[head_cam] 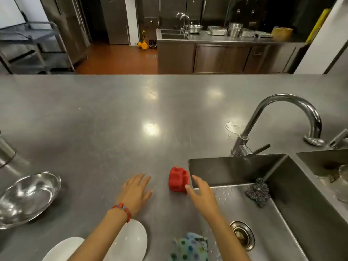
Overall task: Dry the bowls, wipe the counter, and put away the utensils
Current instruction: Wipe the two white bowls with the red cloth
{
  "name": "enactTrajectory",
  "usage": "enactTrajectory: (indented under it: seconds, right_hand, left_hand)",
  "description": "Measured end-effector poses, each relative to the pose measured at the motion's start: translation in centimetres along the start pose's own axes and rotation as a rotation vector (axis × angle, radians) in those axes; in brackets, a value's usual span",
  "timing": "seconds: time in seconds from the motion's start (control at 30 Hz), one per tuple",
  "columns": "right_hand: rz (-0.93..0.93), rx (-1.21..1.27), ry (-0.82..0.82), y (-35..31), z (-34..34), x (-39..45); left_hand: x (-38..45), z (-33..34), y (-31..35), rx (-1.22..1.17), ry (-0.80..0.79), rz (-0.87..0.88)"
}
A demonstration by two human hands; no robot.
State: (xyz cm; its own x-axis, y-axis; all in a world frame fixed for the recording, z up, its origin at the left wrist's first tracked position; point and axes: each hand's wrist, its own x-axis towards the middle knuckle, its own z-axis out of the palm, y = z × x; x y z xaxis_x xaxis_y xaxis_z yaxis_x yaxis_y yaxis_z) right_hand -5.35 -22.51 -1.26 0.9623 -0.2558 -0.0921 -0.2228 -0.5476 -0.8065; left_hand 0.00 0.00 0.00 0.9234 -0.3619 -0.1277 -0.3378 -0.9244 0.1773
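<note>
Red cloth (178, 179) beside open right hand (201, 193).

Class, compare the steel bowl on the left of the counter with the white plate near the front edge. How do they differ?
The steel bowl is shiny metal and mirrors the lights; the white plate is plain white. The bowl is deep and sits tilted; the plate is shallow and lies flat. The bowl is in full view; a forearm crosses the plate. Both rest on the counter, untouched.
</note>
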Motion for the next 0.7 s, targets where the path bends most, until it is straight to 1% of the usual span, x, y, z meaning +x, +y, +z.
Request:
enactTrajectory:
  seconds: [0.1,0.27,0.37,0.43,0.6,0.7]
  right_hand:
    - [0.071,0.049,0.026,0.4,1.3,2.3]
    - [0.157,0.094,-0.007,0.3,3.7,5.1]
    - [0.211,0.113,0.007,0.3,5.0,6.0]
    - [0.206,0.118,0.012,0.1,5.6,6.3]
    - [0.131,-0.023,-0.017,0.4,6.5,6.5]
    - [0.127,-0.032,-0.023,0.8,6.5,6.7]
  left_hand:
    - [2.5,1.2,-0.8,0.009,-0.017,-0.007]
    - [5.3,2.9,-1.9,0.013,-0.073,-0.004]
    - [6.1,4.0,-2.5,0.006,-0.1,-0.006]
    - [6.3,4.5,-2.7,-0.01,-0.125,-0.012]
    - [6.3,5.9,-3.0,-0.023,-0.179,-0.03]
    - [6.1,6.3,-3.0,-0.016,-0.183,-0.033]
